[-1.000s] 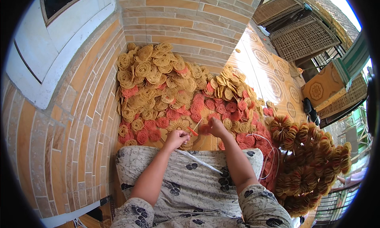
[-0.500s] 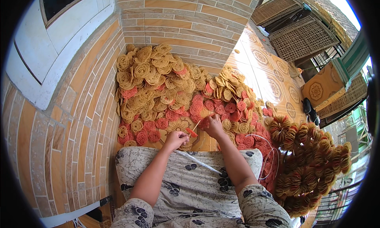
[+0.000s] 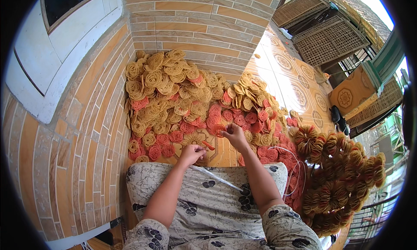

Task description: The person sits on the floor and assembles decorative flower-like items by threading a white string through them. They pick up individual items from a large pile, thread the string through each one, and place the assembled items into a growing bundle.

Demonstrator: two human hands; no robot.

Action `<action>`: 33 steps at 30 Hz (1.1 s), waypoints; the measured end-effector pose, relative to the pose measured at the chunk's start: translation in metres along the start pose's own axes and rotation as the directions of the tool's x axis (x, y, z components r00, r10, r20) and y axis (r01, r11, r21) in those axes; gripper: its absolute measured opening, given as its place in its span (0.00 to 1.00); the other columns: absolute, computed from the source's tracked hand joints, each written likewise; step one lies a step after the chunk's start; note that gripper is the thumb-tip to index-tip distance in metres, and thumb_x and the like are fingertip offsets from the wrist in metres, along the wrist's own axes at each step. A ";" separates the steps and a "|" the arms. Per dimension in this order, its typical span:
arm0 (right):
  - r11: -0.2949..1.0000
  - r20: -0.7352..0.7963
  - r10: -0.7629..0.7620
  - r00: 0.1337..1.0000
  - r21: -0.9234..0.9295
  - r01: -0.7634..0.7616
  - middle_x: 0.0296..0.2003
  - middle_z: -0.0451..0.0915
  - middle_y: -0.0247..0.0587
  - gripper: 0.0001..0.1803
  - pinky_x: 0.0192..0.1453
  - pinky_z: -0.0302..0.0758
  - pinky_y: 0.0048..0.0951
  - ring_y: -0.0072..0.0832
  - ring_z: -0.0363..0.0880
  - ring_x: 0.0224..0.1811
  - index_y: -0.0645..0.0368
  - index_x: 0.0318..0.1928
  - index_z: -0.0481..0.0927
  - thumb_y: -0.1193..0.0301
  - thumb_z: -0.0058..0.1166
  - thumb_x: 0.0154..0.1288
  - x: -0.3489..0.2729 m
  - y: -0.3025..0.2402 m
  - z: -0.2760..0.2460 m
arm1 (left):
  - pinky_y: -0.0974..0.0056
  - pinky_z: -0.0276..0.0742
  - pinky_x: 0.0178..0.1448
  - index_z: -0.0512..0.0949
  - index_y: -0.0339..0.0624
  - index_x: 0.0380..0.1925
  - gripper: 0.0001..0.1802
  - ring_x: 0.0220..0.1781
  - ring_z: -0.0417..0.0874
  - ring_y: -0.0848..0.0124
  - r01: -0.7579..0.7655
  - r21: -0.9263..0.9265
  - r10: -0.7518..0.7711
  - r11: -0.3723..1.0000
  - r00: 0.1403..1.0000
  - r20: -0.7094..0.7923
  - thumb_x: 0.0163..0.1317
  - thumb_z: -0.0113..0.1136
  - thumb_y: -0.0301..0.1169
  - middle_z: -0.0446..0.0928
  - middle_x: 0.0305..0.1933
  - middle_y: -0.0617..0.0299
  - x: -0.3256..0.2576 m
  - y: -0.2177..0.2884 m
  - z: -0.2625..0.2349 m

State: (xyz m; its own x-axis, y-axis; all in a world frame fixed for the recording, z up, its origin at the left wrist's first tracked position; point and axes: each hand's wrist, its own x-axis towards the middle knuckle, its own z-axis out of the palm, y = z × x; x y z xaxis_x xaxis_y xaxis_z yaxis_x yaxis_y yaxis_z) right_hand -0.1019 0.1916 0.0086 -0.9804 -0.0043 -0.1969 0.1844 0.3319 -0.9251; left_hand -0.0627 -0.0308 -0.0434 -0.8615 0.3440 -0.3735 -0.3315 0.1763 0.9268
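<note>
My left hand (image 3: 192,155) is closed in a pinch above my lap, at the end of a white plastic string (image 3: 218,179) that trails over the patterned cloth. Just past its fingertips an orange-red lacy disc (image 3: 208,145) shows edge-on; how it is held is too small to tell. Farther right and a little higher, my right hand (image 3: 235,135) pinches another orange-red lacy disc (image 3: 218,129) by its edge. Beyond both hands lies a heap of tan lacy discs (image 3: 163,98), with coral discs (image 3: 186,127) along its near side.
Bunches of strung tan and red discs (image 3: 334,187) stand at my right. A loop of white cord (image 3: 299,168) lies beside my right arm. Brick-patterned walls (image 3: 195,31) close off the left and far side. Woven racks (image 3: 328,39) stand at the far right, past the tiled floor.
My right hand has shifted slightly up and left, turning its disc to show its face. The thin stick seen between my hands earlier no longer shows clearly. My left hand stays nearly in place.
</note>
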 end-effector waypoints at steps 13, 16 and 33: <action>0.709 -0.306 0.048 0.951 -0.660 -0.248 0.46 0.75 0.63 0.34 0.55 0.72 0.38 0.47 0.74 0.53 0.69 0.57 0.66 0.65 0.65 0.52 0.008 0.052 -0.039 | 0.72 0.75 0.32 0.81 0.31 0.35 0.08 0.26 0.79 0.79 -0.085 -0.017 0.084 0.996 0.996 -0.041 0.61 0.61 0.27 0.82 0.28 0.62 0.004 -0.005 0.003; 0.871 -0.018 0.004 1.000 -0.490 -0.012 0.43 0.79 0.56 0.36 0.48 0.75 0.35 0.41 0.79 0.46 0.70 0.58 0.67 0.68 0.66 0.50 0.017 0.050 -0.024 | 0.71 0.75 0.32 0.81 0.32 0.35 0.09 0.26 0.80 0.79 -0.105 0.033 0.107 0.994 0.993 -0.045 0.60 0.61 0.28 0.83 0.28 0.62 0.004 -0.006 0.001; 0.994 0.084 0.028 0.996 0.101 -0.037 0.35 0.83 0.47 0.17 0.40 0.78 0.26 0.26 0.82 0.36 0.74 0.45 0.78 0.77 0.59 0.54 0.006 0.011 -0.005 | 0.70 0.76 0.32 0.81 0.33 0.33 0.09 0.25 0.80 0.78 -0.121 -0.004 0.120 0.993 0.990 -0.073 0.59 0.61 0.30 0.81 0.25 0.63 0.004 -0.005 0.003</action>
State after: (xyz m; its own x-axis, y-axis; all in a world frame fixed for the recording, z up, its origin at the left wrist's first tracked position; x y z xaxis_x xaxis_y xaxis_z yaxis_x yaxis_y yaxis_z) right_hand -0.1055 0.1998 -0.0016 -0.9655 -0.0743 -0.2495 0.2262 0.2348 -0.9453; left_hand -0.0631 -0.0280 -0.0496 -0.9207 0.2947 -0.2557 -0.2265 0.1298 0.9653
